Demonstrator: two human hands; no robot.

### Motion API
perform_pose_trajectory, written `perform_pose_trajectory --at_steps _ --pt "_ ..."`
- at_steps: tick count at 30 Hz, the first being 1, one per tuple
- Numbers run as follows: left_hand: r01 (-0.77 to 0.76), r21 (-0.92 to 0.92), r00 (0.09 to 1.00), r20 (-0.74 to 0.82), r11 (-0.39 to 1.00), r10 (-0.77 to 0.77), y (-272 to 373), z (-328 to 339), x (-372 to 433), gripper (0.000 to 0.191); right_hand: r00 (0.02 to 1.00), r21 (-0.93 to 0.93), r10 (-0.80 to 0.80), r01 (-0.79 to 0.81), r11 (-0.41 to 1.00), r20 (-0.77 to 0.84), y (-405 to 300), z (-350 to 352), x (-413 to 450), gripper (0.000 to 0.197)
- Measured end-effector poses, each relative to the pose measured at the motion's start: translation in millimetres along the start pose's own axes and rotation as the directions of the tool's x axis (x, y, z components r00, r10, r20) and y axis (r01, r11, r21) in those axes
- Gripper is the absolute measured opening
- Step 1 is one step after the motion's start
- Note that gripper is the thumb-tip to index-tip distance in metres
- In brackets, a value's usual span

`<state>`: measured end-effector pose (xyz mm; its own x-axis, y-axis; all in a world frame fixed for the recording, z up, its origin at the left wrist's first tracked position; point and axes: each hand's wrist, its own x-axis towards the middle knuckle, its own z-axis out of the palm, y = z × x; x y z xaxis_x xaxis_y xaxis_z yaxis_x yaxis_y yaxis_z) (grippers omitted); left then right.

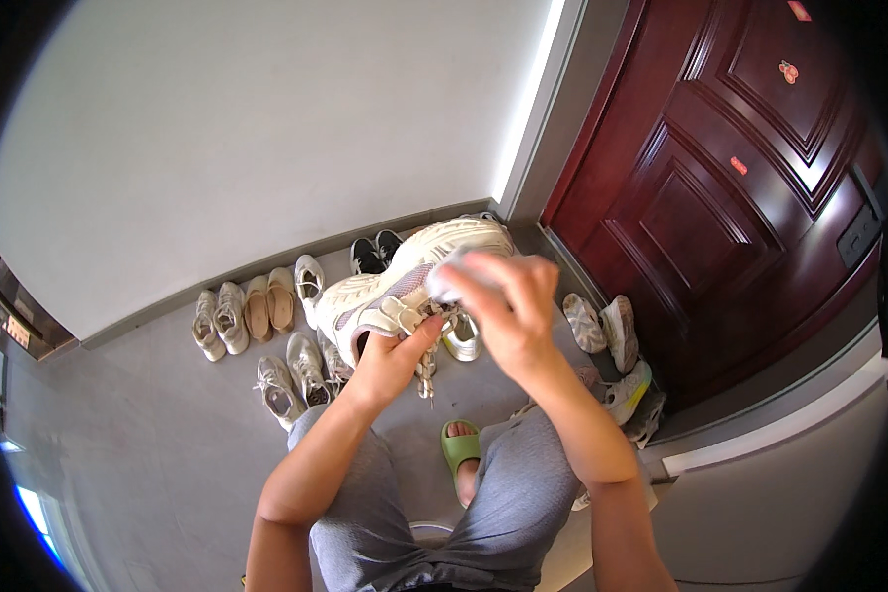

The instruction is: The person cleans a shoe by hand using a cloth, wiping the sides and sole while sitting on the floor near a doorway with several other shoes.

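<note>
A cream sneaker (392, 288) with a mesh side panel is held up in front of me, turned on its side. My left hand (396, 362) grips it at the collar and tongue, the thumb over the laces (428, 370), which hang down. Blurred by motion, my right hand (507, 303) is at the toe half of the shoe. Between its fingers is a whitish wad (451, 275), perhaps a cloth or wipe, close against the shoe's upper. The face of the wad against the shoe is partly hidden by the fingers.
Pairs of shoes line the wall, among them beige flats (270, 303) and black sneakers (376, 251). Nearer stand grey-white sneakers (307, 368). More shoes (620, 333) lie by the dark red door (710, 214). My foot in a green slide (460, 448) rests on the grey floor.
</note>
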<state>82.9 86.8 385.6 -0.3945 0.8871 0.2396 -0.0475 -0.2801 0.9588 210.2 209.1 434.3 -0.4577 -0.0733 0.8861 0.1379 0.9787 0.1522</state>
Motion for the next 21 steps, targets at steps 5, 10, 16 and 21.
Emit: perform_pose_trajectory --at_steps 5,10,16,21 --pt "0.104 -0.117 0.995 -0.002 0.988 -0.105 2 -2 -2 0.047 0.998 -0.093 -0.05 0.053 0.994 0.027 8 7 0 0.037" --pt "-0.042 -0.086 0.999 -0.012 0.995 0.041 -5 2 2 0.041 0.996 -0.145 0.072 -0.065 0.987 0.045 17 -3 -3 0.048" --pt "0.163 -0.474 0.956 -0.142 0.865 -0.257 5 -1 1 0.031 0.992 -0.106 -0.014 0.027 0.994 0.122 -2 5 2 0.04" --pt "0.089 -0.562 0.972 -0.13 0.823 -0.195 6 -2 5 0.032 0.992 -0.117 0.021 -0.006 0.993 0.128 7 -6 1 0.039"
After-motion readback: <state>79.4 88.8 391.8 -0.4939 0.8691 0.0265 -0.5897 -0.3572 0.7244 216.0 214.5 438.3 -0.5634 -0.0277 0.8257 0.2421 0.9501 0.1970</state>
